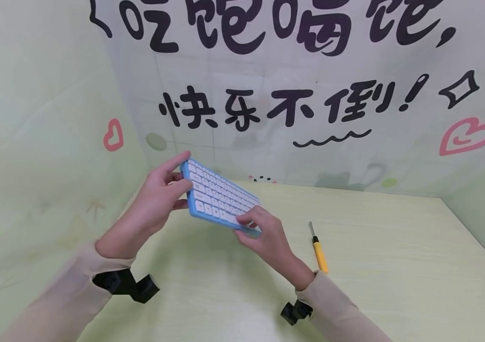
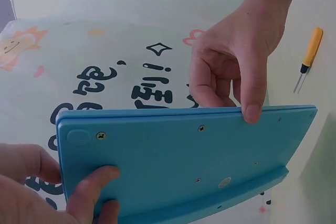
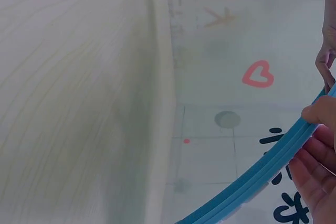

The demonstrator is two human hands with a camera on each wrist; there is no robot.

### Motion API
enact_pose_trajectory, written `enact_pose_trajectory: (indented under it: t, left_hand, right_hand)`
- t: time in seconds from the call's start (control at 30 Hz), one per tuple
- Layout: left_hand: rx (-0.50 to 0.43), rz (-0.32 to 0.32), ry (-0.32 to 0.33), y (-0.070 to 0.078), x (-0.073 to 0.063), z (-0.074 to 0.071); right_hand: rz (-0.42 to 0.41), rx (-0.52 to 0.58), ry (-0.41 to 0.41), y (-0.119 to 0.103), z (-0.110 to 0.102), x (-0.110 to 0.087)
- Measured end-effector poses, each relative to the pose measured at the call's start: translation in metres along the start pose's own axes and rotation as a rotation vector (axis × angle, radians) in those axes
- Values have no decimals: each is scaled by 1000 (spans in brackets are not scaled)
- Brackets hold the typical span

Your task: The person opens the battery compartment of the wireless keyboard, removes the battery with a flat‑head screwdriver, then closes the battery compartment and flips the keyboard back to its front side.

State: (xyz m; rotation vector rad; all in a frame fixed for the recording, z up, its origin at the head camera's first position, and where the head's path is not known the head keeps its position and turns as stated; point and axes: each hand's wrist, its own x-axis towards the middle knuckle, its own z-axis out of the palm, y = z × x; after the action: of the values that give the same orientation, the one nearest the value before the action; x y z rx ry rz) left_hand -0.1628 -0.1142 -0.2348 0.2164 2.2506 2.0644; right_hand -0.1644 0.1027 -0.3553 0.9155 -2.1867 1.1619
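Note:
A blue keyboard [image 1: 221, 192] with white keys is held up tilted above the table. Its blue underside [image 2: 168, 156], with several small screws and a raised ridge, faces the left wrist camera. My left hand [image 1: 157, 197] grips the keyboard's left end, thumb on the key side and fingers behind. Along the near edge, toward the right end, my right hand [image 1: 265, 232] pinches the keyboard between thumb and fingers. A screwdriver [image 1: 319, 251] with a yellow and black handle lies on the table to the right of the right hand.
The pale wood-look table [image 1: 387, 256] meets a printed backdrop [image 1: 259, 156] with black lettering behind it. Cloth walls stand at the left [image 1: 46, 142] and right. Black camera mounts [image 1: 129, 283] sit on both wrists.

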Motion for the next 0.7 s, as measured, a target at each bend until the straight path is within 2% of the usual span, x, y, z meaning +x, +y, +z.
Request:
enact_pose_trajectory:
  t: [0.17,0.43,0.7]
  left_hand:
    - [-48,1,19,0,2,6]
    - [-79,20,46,3,5,19]
    - [-105,3,97,7,10,32]
  right_hand:
    - [-31,-5,29,1,2,-1]
    - [-22,-7,29,1,2,2]
    - [-18,-72,63,3,-2,3]
